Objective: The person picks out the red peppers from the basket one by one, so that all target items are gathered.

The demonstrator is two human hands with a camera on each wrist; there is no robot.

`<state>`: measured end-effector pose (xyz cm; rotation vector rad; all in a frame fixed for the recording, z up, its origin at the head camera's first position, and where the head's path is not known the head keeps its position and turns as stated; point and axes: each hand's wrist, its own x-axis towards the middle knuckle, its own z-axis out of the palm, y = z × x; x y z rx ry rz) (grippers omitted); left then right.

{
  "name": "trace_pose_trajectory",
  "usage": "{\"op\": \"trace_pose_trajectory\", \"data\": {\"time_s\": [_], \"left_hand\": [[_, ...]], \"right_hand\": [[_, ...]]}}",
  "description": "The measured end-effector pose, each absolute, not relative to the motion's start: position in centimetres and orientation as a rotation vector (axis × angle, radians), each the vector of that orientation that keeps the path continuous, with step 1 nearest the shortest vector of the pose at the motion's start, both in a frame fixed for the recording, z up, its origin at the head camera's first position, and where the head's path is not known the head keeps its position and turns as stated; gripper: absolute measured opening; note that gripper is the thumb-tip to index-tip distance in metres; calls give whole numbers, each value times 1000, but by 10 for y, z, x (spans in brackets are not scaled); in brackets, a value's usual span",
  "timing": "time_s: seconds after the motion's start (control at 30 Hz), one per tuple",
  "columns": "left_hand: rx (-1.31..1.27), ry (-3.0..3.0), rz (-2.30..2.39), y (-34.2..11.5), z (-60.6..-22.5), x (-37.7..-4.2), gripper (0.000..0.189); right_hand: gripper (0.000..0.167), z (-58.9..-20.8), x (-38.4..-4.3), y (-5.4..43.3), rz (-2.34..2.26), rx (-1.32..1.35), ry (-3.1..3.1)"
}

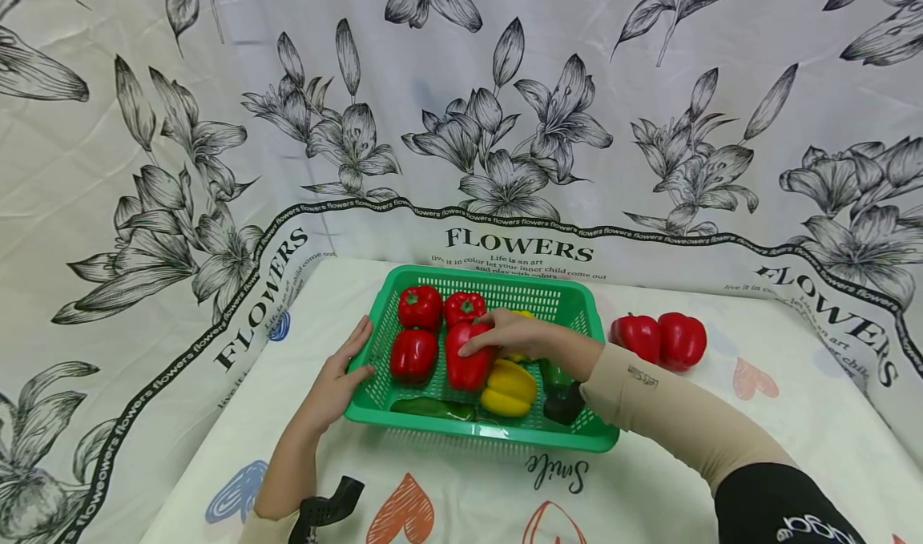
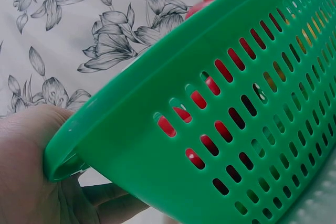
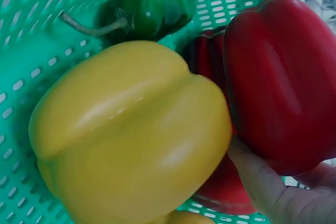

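A green plastic basket (image 1: 497, 430) holds bell peppers. My left hand (image 1: 342, 376) is at its left rim; in the left wrist view the rim lies between thumb and fingers. My right hand (image 1: 508, 332) reaches into the basket and grips a red bell pepper (image 1: 465, 365), fingers and thumb around its sides. Below it in the right wrist view, another red bell pepper partly shows. A yellow bell pepper (image 3: 131, 129) lies close beside the held one. Left of that, red bell peppers (image 1: 414, 357) stand in the basket.
A long green pepper (image 1: 433, 408) lies along the basket's near wall. A green pepper (image 3: 152, 14) with a curved stem sits by the side wall. Outside, two red bell peppers (image 1: 681, 341) rest on the cloth to the right. Behind hangs a flower-printed curtain (image 1: 505, 127).
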<state>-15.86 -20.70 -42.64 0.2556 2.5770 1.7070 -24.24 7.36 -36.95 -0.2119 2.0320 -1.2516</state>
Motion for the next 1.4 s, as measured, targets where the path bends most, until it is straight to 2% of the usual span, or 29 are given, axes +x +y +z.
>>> {"op": "trace_pose_trajectory", "data": {"time_s": [0.67,1.17,1.4], "left_hand": [[262,2575,1710,-208,-426,-159,63],[268,2583,1688,-208,-427,-160,64],[258,2585,1693,-208,-428,-160,64]], "right_hand": [[76,-356,-233,117,-1379,-140,2030],[73,-348,-226,147,-1490,-249,1960],[76,-341,-221,159,-1491,-235,1998]]}}
